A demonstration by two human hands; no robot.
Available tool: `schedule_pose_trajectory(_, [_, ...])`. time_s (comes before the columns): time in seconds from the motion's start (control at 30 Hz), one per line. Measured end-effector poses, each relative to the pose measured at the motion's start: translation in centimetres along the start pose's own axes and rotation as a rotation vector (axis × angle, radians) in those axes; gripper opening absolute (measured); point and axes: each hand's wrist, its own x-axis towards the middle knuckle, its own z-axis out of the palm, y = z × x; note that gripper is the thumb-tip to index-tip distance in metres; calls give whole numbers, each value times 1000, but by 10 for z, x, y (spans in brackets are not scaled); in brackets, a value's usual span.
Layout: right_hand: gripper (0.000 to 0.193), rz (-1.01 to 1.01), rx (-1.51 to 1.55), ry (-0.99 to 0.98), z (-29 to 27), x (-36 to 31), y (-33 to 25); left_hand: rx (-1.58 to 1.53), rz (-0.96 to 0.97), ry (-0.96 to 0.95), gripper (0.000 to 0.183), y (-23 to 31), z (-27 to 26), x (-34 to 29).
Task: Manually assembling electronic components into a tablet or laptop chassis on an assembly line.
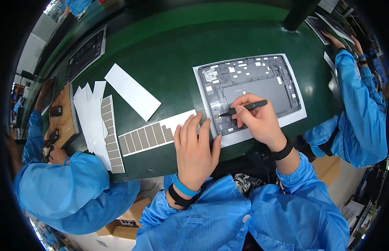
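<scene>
A dark grey tablet housing (255, 93), its inner side up and dotted with small white pieces, lies on a white sheet (302, 109). Over its near left part, my right hand (258, 119) grips black tweezers (248, 107) between thumb and fingers. The tweezers' tip is down at the housing's left side; whether it holds a piece cannot be made out. My left hand (194, 148) lies flat, fingers stretched, on the right end of a white backing strip (176, 120) carrying grey rectangular stickers (146, 137). Its fingertips are close to the white sheet's left edge.
Left of the sticker strip lie a blank white strip (133, 92), a pile of white strips (89, 119) and another sticker strip (112, 144). Another tablet housing (87, 54) is at the far left. Co-workers in blue sit on the left (62, 190) and right (362, 113). A dark post (300, 16) rises at the back.
</scene>
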Motion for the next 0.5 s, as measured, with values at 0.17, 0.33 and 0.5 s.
schedule_pose_trajectory(0.17, [13,-1,44,-11,-3,3,3,14,5,-6,47,0,1,0])
schedule_pose_trajectory(0.33, [12,-3,48,-24,-3,4,4,31,-3,-24,52,3,1,1])
schedule_pose_trajectory(0.5, [10,-2,-12,16,2,1,0,120,-6,-46,60,16,7,3])
